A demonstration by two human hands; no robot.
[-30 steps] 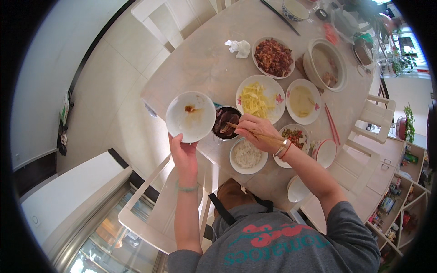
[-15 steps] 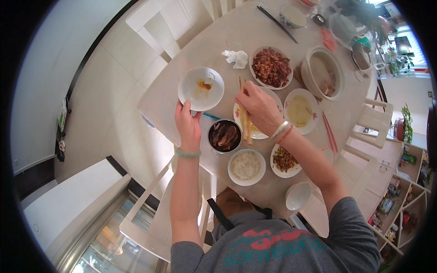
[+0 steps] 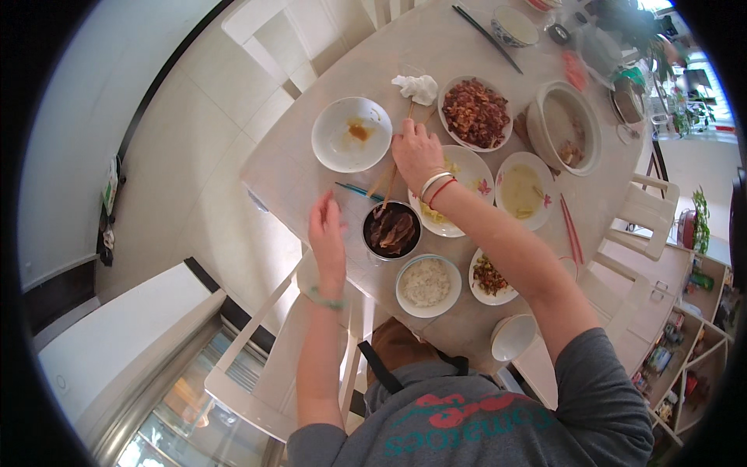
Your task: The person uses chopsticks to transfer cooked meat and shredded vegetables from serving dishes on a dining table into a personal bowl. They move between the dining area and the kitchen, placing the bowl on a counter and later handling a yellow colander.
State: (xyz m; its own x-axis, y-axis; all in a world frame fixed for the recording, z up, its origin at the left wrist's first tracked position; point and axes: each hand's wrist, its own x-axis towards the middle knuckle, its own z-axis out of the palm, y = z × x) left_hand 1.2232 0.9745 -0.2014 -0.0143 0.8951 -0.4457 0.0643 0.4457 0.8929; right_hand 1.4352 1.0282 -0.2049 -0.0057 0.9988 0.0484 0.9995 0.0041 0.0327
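Observation:
My right hand (image 3: 420,156) is closed on a pair of wooden chopsticks (image 3: 388,187). They slant down between the used white bowl and a floral plate with yellow food (image 3: 464,167), their lower ends near the dark bowl. The white bowl (image 3: 331,148), with brown sauce in its bottom, sits on the table at my left. Below that bowl, by the table edge, my left hand (image 3: 328,237) hangs empty with its fingers stretched out, slightly blurred. Close to it lie blue chopsticks (image 3: 356,189) and a dark bowl of brown meat pieces (image 3: 392,231).
A rice bowl (image 3: 428,285), a chopped-vegetable dish (image 3: 489,279), an empty bowl (image 3: 513,337) and a soup plate (image 3: 520,191) stand nearby. Farther off are a meat dish (image 3: 475,114), a large pot (image 3: 592,132), a crumpled tissue (image 3: 416,88) and black chopsticks (image 3: 488,37).
The white bowl has left my left hand and rests on the table. That hand has drawn back toward me. My right hand has shifted slightly left with the wooden chopsticks.

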